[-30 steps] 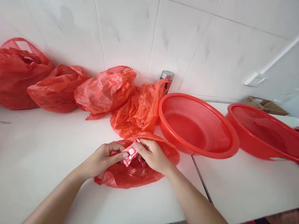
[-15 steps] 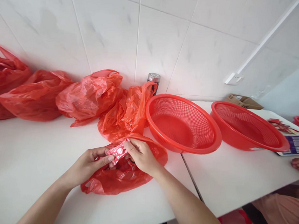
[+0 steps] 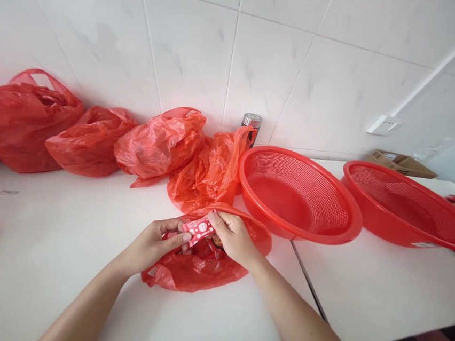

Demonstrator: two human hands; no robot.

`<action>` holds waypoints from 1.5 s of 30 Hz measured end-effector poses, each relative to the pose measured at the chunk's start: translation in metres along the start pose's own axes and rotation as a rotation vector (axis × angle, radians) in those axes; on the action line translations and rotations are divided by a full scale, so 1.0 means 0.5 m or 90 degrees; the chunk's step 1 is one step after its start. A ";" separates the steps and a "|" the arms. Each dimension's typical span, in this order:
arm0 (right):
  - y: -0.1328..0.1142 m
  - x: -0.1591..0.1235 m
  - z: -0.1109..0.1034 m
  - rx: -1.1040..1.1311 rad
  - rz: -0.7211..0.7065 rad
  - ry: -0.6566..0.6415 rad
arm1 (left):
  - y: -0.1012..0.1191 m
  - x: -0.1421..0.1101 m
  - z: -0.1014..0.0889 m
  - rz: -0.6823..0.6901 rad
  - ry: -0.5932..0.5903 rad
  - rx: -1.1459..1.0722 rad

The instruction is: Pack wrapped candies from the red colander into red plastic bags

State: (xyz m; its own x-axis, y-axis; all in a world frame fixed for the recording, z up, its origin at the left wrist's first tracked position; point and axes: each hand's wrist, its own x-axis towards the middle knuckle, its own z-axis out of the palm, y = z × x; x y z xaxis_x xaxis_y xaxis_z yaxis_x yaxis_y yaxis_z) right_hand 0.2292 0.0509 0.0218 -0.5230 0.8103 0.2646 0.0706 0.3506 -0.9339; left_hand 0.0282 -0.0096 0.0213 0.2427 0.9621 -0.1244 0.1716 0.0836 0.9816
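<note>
Between my two hands is a small pink-and-white printed packet point(image 3: 201, 228). My left hand point(image 3: 160, 243) pinches its left end between thumb and fingers. At the upper right end, my right hand point(image 3: 234, 235) grips it the same way. Right below the packet lies an open red plastic bag point(image 3: 197, 276), its mouth spread on the table. Some small wrapped items show inside the bag, partly hidden by my hands and too small to name.
Several full red plastic bags point(image 3: 161, 145) line the tiled wall at the left and middle. Two red perforated baskets point(image 3: 254, 202) stand on the right, with a dark flask point(image 3: 252, 121) behind. A cardboard box point(image 3: 403, 164) sits at the back. A seam point(image 3: 309, 280) crosses the white table.
My view has swung left, so things appear further right. Both hands keep hold of the packet, which is now tilted flatter. The other person's hand at the right has left the view.
</note>
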 end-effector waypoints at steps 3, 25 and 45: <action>0.001 0.004 -0.006 -0.024 -0.019 0.030 | 0.002 0.000 0.001 -0.001 0.005 -0.013; 0.025 -0.020 -0.005 -0.374 0.069 -0.213 | 0.019 -0.018 -0.029 -0.025 0.021 0.510; -0.006 -0.014 0.000 -0.278 0.012 -0.073 | 0.019 -0.010 -0.034 -0.008 0.128 0.487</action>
State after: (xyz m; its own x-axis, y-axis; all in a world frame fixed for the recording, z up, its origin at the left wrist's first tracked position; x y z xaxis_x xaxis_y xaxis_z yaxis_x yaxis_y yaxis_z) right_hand 0.2325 0.0443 0.0229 -0.6072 0.7696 0.1977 0.4198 0.5219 -0.7425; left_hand 0.0122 -0.0091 0.0336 0.0726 0.9968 -0.0345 0.7999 -0.0375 0.5990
